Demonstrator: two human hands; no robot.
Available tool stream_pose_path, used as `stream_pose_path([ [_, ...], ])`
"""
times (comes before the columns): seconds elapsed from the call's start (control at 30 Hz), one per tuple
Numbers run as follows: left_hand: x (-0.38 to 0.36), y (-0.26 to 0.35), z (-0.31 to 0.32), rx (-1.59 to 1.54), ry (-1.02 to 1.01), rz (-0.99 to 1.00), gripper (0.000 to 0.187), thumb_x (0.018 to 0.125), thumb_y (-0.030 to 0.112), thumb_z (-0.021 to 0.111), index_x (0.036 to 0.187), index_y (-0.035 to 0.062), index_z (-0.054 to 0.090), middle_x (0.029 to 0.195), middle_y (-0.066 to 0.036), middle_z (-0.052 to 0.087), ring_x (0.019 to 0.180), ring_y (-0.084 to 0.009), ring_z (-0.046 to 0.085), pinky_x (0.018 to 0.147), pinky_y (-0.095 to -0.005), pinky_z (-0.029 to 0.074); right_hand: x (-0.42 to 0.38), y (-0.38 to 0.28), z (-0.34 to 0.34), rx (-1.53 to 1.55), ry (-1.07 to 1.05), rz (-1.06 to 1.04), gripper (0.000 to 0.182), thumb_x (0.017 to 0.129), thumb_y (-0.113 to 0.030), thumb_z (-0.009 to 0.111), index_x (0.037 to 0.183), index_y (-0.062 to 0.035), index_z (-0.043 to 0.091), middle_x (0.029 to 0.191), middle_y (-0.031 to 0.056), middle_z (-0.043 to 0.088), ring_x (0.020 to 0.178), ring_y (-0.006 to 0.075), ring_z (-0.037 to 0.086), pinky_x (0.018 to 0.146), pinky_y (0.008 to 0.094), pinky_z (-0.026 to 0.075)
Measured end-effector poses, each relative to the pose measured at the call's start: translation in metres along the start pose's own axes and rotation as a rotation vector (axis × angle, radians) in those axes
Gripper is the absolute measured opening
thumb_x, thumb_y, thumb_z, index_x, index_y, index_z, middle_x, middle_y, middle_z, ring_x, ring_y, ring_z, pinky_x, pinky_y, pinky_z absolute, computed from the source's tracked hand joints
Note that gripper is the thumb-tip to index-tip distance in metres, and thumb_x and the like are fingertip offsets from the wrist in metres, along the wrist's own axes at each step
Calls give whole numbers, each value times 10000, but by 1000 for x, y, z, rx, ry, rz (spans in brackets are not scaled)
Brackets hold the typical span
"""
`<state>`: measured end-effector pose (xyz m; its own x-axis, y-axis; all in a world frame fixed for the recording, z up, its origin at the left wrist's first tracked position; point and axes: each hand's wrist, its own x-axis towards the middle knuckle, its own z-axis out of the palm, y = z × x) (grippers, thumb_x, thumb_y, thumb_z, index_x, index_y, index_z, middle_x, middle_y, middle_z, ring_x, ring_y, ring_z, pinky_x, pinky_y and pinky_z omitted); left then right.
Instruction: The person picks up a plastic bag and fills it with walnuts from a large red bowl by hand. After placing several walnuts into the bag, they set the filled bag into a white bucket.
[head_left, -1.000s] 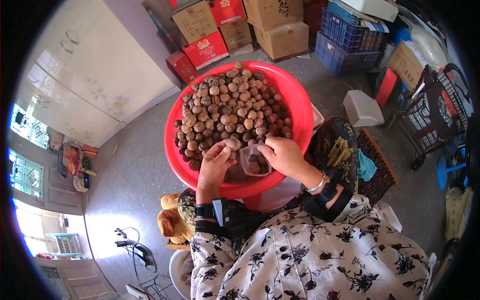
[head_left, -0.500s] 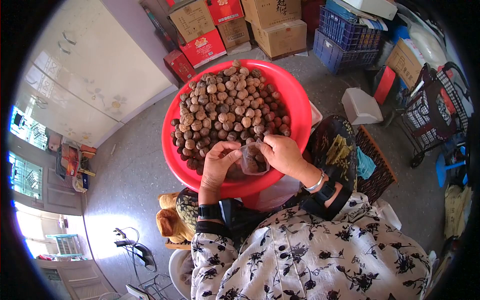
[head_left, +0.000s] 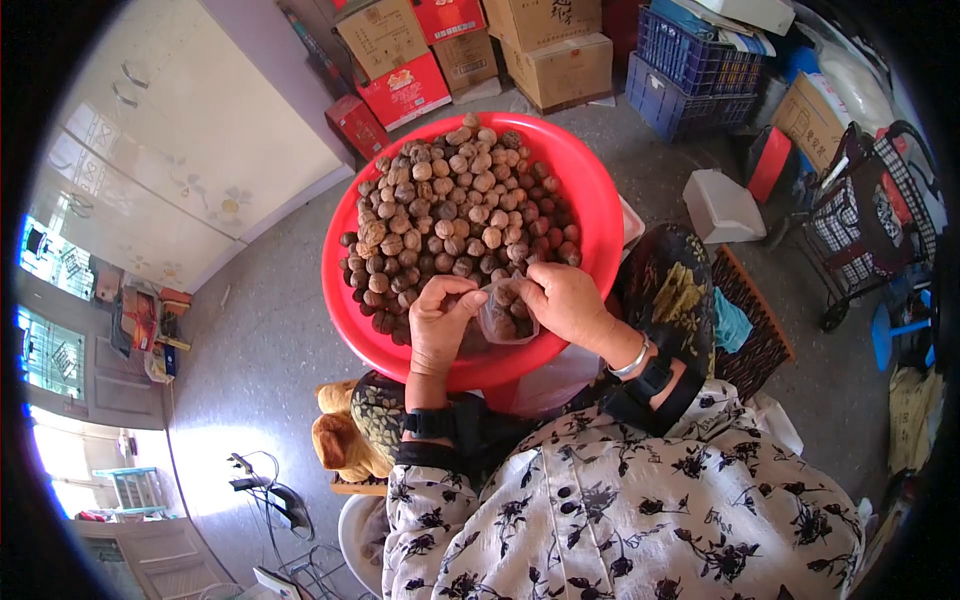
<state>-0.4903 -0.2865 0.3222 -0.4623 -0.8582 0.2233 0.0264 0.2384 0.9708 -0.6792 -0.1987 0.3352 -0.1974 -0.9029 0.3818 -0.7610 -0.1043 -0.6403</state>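
Clear plastic bag (head_left: 503, 318) was pinched at its rim by both hands over the near edge of the red basin (head_left: 600, 215): left hand (head_left: 440, 325) closed on one side, right hand (head_left: 565, 300) on the other. Its mouth faced up toward the walnuts (head_left: 455, 215); long axis could not be told. Spreading the rim wide would serve best.

Basin (head_left: 600, 215): red, round, heaped with walnuts (head_left: 455, 215).
Left hand (head_left: 437, 325): pinching the plastic bag (head_left: 503, 318).
Right hand (head_left: 562, 302): gripping the bag's other edge.
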Motion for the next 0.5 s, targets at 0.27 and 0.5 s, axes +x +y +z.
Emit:
stream_pose_path([
  [0.27,-1,5,-4,19,185,-41,187,951,203,663,1018,33,700,867,2,654,741,-62,549,678,-221,473,0,-2,-1,2,-1,7,301,909,-287,648,756,-36,580,703,168,628,697,380,642,618,471,504],
  [0.5,6,-45,-18,614,89,-171,187,859,189,680,955,31,702,862,-156,704,797,-281,683,760,-367,534,0,0,1,-3,-3,-10,353,926,-322,632,725,-44,549,681,162,605,677,384,619,599,481,485],
])
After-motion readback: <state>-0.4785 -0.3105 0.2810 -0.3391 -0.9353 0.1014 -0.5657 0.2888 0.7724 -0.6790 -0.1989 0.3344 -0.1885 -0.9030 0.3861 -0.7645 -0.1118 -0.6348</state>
